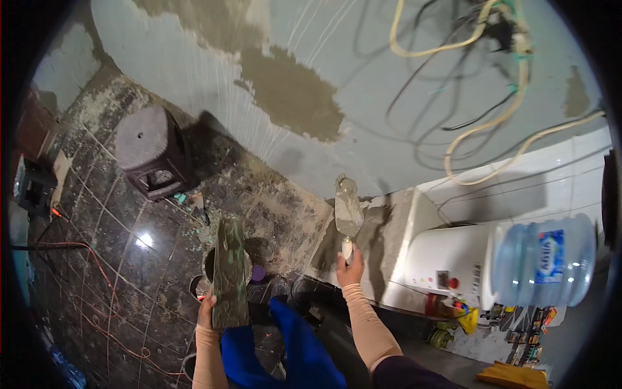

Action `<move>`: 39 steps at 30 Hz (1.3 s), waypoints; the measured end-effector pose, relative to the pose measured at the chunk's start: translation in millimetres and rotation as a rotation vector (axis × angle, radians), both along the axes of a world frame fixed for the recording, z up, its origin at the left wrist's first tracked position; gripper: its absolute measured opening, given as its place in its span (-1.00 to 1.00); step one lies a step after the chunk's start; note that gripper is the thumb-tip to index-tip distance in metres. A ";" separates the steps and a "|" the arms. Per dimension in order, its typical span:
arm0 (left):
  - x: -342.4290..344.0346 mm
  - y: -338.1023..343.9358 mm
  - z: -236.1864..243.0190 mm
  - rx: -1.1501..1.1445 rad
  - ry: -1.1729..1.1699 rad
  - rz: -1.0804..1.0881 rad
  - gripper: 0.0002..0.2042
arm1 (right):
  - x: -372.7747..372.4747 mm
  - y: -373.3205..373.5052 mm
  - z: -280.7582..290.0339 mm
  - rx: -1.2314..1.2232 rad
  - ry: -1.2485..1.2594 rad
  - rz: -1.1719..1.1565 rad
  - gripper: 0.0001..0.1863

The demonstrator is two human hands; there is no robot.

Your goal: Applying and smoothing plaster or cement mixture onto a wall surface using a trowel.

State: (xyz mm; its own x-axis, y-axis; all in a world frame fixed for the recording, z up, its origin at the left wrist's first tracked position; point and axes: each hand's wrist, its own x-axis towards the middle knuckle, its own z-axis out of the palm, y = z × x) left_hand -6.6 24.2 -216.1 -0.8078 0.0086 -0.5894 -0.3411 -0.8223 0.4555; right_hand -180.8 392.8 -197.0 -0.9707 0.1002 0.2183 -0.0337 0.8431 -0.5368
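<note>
My left hand is closed on the left edge of a long, narrow board with grey mortar smeared over it. Any handle beneath the board is hidden. My right hand grips the pale handle of a trowel. Its blade is coated in grey mortar and points away from me, over the corner where the wall meets a grey cement ledge. From this view I cannot tell whether the blade touches the wall. Partly covered by the board is a round bucket.
A dark plastic stool stands left on the dirty tiled floor. Loose cables hang from the wall at upper right. On the right are a white dispenser and a large blue water bottle. An orange cord trails at left.
</note>
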 end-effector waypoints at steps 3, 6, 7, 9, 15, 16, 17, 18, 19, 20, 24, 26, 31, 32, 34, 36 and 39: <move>7.8 11.8 -100.7 -0.157 0.028 -0.062 -0.24 | 0.2 11.3 -140.8 0.090 -0.081 -0.107 -0.47; -1.6 28.5 -181.1 -0.199 -0.049 -0.111 -0.22 | 2.1 31.3 -260.9 0.053 -0.281 -0.229 -0.44; -12.2 37.3 -203.7 -0.196 -0.006 -0.118 -0.22 | -2.3 36.7 -295.3 0.064 -0.337 -0.251 -0.44; -38.8 69.2 -248.9 -0.088 -0.026 -0.039 -0.23 | -14.3 46.4 -356.1 0.214 -0.387 -0.346 -0.44; -103.9 138.0 -362.3 0.112 -0.022 0.040 -0.30 | -84.9 93.7 -456.1 0.178 -0.671 -0.402 -0.40; -111.4 156.2 -376.2 0.159 -0.026 0.096 -0.33 | -96.9 100.2 -466.6 0.205 -0.687 -0.449 -0.38; -118.0 170.0 -388.6 0.167 -0.056 0.089 -0.33 | -109.1 106.0 -476.0 0.232 -0.684 -0.504 -0.37; -122.5 181.9 -398.8 0.226 -0.027 0.089 -0.34 | -120.9 111.7 -483.9 0.240 -0.694 -0.506 -0.37; -125.3 193.3 -407.0 0.299 0.025 0.104 -0.35 | -131.2 117.3 -489.9 0.249 -0.709 -0.537 -0.36; -127.4 204.0 -414.0 0.338 -0.003 0.109 -0.35 | -138.2 122.7 -494.5 0.264 -0.704 -0.572 -0.36; -135.9 222.9 -441.4 0.416 -0.021 0.057 -0.37 | -143.9 127.7 -508.7 0.177 -0.664 -0.588 -0.36; -143.4 228.8 -456.2 0.425 -0.050 0.032 -0.34 | -140.8 125.0 -516.5 0.000 -0.672 -0.661 -0.36; -160.8 233.4 -479.5 0.509 -0.094 0.008 -0.36 | -145.9 122.3 -534.9 0.203 -0.667 -0.591 -0.38; -165.6 231.8 -480.6 0.490 -0.078 0.024 -0.38 | -150.7 125.1 -535.1 0.245 -0.647 -0.573 -0.40; -175.1 226.7 -479.3 0.471 -0.059 0.038 -0.40 | -166.1 132.5 -533.0 0.302 -0.655 -0.535 -0.41; -183.0 221.8 -475.0 0.504 -0.009 0.103 -0.44 | -182.9 143.2 -527.2 0.366 -0.663 -0.509 -0.42; -190.7 212.6 -468.6 0.534 0.005 0.144 -0.46 | -212.3 161.8 -515.7 0.199 -0.752 -0.499 -0.47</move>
